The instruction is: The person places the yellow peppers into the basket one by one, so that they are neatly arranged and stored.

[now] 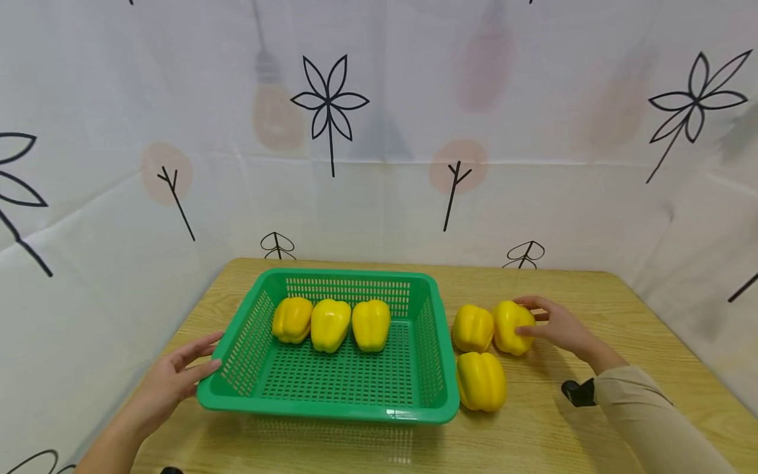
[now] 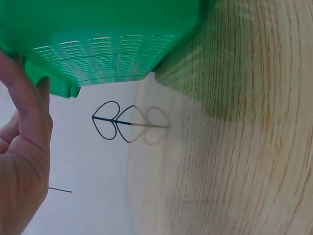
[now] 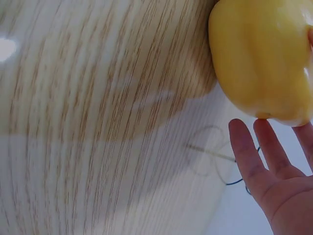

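My left hand (image 1: 168, 382) holds the left rim of a green plastic basket (image 1: 328, 409), with thumb and fingers at its edge. The left wrist view shows the same hand (image 2: 24, 142) at the rim of the basket (image 2: 112, 19). Three yellow bell peppers (image 1: 330, 326) stand in a row inside, towards the back left. To the right of the basket, my right hand (image 1: 559, 327) grips a yellow bell pepper (image 1: 510, 328), thumb in front and fingers behind. In the right wrist view, fingertips touch the underside of this pepper (image 3: 264, 58).
Two more yellow bell peppers, one at the back (image 1: 472, 328) and one nearer (image 1: 482, 382), lie by the basket's right side. The wooden table (image 1: 533, 421) meets a white patterned cloth (image 1: 379, 217) behind and at both sides. A black strap piece (image 1: 579, 393) shows at my right wrist.
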The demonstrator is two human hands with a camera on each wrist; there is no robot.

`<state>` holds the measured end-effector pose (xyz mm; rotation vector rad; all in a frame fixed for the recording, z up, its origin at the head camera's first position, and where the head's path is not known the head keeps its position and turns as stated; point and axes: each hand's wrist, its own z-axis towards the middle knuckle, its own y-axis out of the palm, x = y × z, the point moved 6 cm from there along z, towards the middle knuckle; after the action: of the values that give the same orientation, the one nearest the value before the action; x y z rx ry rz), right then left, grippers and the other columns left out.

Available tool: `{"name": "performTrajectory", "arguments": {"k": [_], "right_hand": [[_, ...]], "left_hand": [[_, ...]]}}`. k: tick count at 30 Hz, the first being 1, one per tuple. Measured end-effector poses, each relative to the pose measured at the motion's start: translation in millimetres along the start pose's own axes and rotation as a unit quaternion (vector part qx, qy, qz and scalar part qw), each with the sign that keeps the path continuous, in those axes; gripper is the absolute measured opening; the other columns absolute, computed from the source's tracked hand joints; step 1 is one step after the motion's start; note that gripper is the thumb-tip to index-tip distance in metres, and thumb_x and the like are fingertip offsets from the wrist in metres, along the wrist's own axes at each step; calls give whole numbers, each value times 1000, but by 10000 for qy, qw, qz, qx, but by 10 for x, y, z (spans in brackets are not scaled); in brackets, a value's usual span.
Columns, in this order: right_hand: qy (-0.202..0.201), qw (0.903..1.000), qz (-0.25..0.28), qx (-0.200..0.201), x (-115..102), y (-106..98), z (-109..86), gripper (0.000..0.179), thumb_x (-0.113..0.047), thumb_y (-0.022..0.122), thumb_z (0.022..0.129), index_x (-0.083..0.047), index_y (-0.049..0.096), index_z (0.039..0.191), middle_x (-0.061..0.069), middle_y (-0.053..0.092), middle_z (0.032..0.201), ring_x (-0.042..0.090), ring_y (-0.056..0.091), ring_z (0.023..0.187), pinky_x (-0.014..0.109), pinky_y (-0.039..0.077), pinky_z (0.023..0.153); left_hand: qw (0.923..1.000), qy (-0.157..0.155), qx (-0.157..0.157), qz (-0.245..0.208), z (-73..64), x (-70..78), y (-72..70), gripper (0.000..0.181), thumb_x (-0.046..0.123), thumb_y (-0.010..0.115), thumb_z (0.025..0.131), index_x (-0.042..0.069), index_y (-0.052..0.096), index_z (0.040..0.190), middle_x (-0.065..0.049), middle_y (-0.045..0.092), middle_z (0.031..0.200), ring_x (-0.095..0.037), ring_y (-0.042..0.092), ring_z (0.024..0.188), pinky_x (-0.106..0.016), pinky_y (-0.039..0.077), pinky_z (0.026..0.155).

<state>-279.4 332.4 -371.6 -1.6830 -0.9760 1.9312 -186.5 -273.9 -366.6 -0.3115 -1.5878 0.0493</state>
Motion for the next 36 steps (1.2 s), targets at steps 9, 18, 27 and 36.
{"name": "performTrajectory", "arguments": {"k": [9, 18, 27, 36], "right_hand": [[19, 9999, 31, 99, 7, 6, -13, 65, -28, 74, 81, 1, 46, 131, 29, 44, 126, 46, 47, 106, 53, 45, 81], [-51, 9996, -104, 268, -7, -38, -33, 65, -29, 77, 78, 0, 49, 129, 27, 46, 122, 44, 48, 104, 51, 46, 78], [-49, 9988, -178, 463, -52, -133, -53, 67, -31, 75, 80, -1, 46, 132, 28, 46, 122, 46, 46, 105, 52, 47, 76], [-45, 9978, -181, 635, -148, -240, -78, 68, -33, 74, 80, -2, 45, 133, 27, 45, 123, 45, 45, 106, 50, 48, 73]], "left_hand": [[10000, 42, 8, 48, -1, 13, 4, 52, 14, 53, 96, 8, 35, 144, 6, 48, 119, -14, 61, 93, -37, 53, 73], [10000, -69, -32, 58, 7, 8, 1, 54, 16, 53, 96, 8, 32, 145, 2, 45, 121, -13, 60, 96, -38, 52, 74], [9999, -116, 13, 86, 4, 8, -6, 55, 17, 54, 96, 7, 31, 145, -4, 43, 124, -13, 60, 96, -38, 52, 75], [9999, -130, 19, 104, -5, 21, 3, 55, 17, 54, 96, 6, 31, 145, -1, 43, 123, -12, 59, 97, -38, 52, 75]]}}
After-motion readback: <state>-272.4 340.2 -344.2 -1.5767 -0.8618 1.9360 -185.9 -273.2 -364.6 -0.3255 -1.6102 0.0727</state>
